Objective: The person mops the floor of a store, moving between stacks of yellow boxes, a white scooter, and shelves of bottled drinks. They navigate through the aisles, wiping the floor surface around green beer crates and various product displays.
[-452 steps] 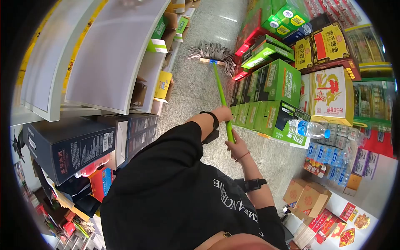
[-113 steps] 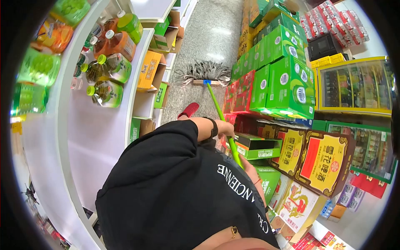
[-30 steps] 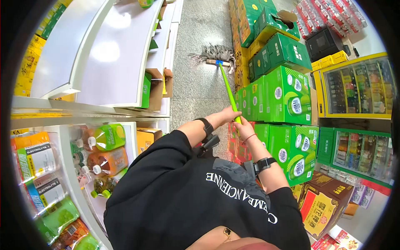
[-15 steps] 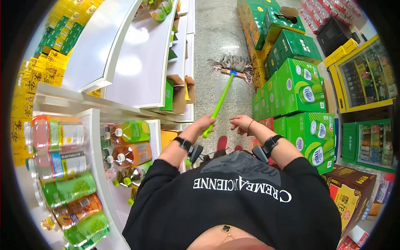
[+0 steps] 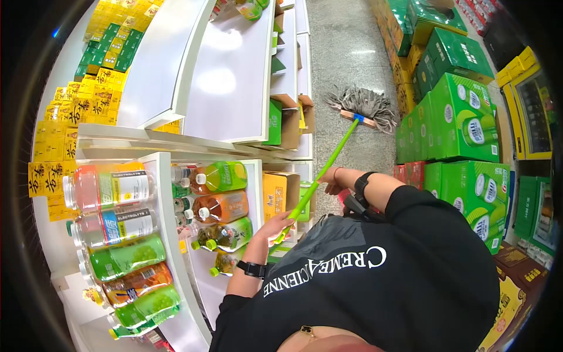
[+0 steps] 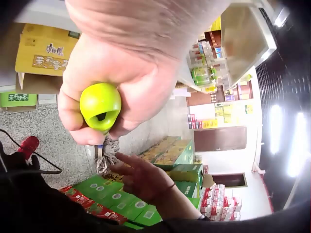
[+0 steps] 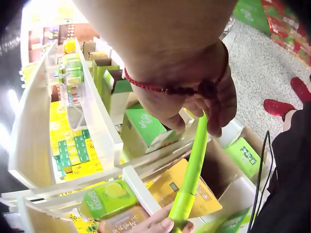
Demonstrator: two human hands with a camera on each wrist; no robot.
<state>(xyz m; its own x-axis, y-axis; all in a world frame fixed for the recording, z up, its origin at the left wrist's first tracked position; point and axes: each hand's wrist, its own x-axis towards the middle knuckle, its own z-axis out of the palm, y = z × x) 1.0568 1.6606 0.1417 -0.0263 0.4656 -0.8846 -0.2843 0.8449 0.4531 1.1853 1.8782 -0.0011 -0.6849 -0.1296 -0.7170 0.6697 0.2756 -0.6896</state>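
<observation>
Mop handle (image 5: pixel 329 166) swung leftward, its end nearer the bottles (image 5: pixel 227 205) | your left hand (image 5: pixel 272 226) clamped round that end; right hand (image 5: pixel 333 183) beside it, fingers apart | mop head (image 5: pixel 368 108) on floor (image 5: pixel 337 56) | likely regripping; next calls for right-hand closure.

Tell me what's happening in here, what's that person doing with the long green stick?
The green stick is a mop handle. A person grips its top end with the left hand. The right hand is farther down beside it, fingers loose; I can't tell if they touch it. The mop head is on the floor of the aisle, out in front, between white shelves on the person's left and stacked boxes on the right.
</observation>
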